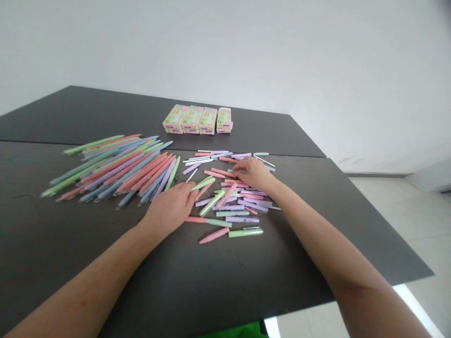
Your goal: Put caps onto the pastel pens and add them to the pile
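My left hand (175,203) is closed around a light green pen barrel (204,183), whose end sticks out past the thumb to the right. My right hand (255,172) reaches into the far part of a pile of loose pen parts, fingertips pinched together low among them; what they grip, if anything, I cannot make out. Pink, purple and green barrels and caps make up the pile, among them a purple cap (242,219) and a clear-ended green cap (245,232). Thin white refills (198,163) lie at its far left side. A pink tapered barrel (214,235) rests nearest me.
Left of my left hand lies a large heap of assembled pens (123,169) in green, pink, blue and purple. Several pink-and-green boxes (190,118) stand in a row farther back on the dark table (352,225). A pale wall rises behind it.
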The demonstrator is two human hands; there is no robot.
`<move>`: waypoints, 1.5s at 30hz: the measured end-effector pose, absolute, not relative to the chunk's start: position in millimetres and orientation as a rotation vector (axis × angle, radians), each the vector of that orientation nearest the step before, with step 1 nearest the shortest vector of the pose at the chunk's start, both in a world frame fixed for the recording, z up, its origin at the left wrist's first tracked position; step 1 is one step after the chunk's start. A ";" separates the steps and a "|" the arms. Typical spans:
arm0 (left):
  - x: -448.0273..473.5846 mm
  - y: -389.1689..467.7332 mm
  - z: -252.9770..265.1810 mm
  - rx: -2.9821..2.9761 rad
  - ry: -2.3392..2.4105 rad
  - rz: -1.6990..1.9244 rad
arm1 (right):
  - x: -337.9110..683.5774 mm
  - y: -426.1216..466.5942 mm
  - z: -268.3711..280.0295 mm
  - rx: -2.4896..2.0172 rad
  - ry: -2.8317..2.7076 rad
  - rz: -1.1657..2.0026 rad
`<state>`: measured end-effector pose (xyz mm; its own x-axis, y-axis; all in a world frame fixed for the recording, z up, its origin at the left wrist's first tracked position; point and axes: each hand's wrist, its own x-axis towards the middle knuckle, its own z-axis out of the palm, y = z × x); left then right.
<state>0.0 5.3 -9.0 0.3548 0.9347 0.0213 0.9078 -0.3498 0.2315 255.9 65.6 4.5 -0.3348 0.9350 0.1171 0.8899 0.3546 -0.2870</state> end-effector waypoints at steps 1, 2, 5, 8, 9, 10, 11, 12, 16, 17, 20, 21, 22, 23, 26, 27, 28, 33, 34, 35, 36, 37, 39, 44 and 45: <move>0.1 5.4 -9.1 2.433 1.671 0.228 | 252.8 65.8 4.9 -1.621 -2.389 0.248; 0.1 5.5 -9.1 2.437 1.663 0.231 | 250.5 66.0 4.9 -1.609 -2.414 0.245; 0.8 5.8 -8.8 2.445 1.648 0.230 | 248.5 69.2 3.8 -1.558 -2.454 0.264; 1.4 5.8 -8.8 2.442 1.654 0.220 | 252.7 78.6 2.3 -1.569 -2.349 0.225; 1.4 5.8 -9.2 2.440 1.660 0.217 | 254.4 83.1 1.5 -1.591 -2.296 0.185; 1.3 5.7 -9.6 2.439 1.661 0.214 | 255.8 87.8 0.6 -1.615 -2.255 0.146; 1.2 5.6 -10.1 2.440 1.661 0.216 | 256.5 92.5 -0.5 -1.638 -2.233 0.117; 1.1 5.5 -10.6 2.440 1.660 0.222 | 256.3 96.8 -1.8 -1.656 -2.239 0.104; 1.4 5.4 -11.0 2.436 1.651 0.226 | 249.2 107.3 -7.0 -1.738 -2.329 0.084; 1.6 5.4 -10.6 2.436 1.652 0.221 | 246.9 108.2 -7.8 -1.759 -2.342 0.073; 2.5 5.0 -9.5 2.445 1.662 0.208 | 243.9 108.8 -8.4 -1.777 -2.372 0.060; 2.6 4.8 -9.3 2.448 1.665 0.209 | 244.4 108.4 -8.1 -1.767 -2.379 0.072; 2.6 4.6 -9.3 2.451 1.665 0.212 | 245.7 107.8 -7.6 -1.754 -2.376 0.093; 2.5 4.4 -9.6 2.453 1.662 0.219 | 247.4 106.7 -6.8 -1.743 -2.357 0.121; 2.3 4.2 -11.0 2.468 1.653 0.249 | 252.8 99.6 -2.8 -1.711 -2.164 0.273; 2.4 4.2 -11.6 2.476 1.652 0.258 | 253.7 95.5 -0.8 -1.676 -2.065 0.386; 2.5 4.2 -12.3 2.483 1.650 0.267 | 253.7 90.2 1.6 -1.619 -1.955 0.545; 4.1 4.0 -14.7 2.500 1.621 0.347 | 240.7 48.8 18.4 -1.109 -1.357 1.491; 4.1 3.9 -15.3 2.499 1.614 0.361 | 236.8 39.4 21.8 -1.013 -1.287 1.611; 4.0 3.9 -16.0 2.499 1.607 0.372 | 233.1 30.6 24.8 -0.937 -1.220 1.712; 3.8 4.0 -16.8 2.497 1.597 0.382 | 229.7 22.7 27.1 -0.875 -1.157 1.787; 3.3 4.1 -17.6 2.495 1.583 0.393 | 227.0 16.0 28.6 -0.819 -1.105 1.850; 2.4 4.7 -18.6 2.486 1.552 0.445 | 223.1 6.2 29.0 -0.742 -1.032 1.945; 3.7 4.2 -12.3 2.262 1.454 0.811 | 217.9 -4.2 20.0 -0.728 -1.024 1.966; 4.7 3.6 -9.9 2.136 1.371 0.895 | 216.8 -5.6 17.9 -0.740 -1.054 1.944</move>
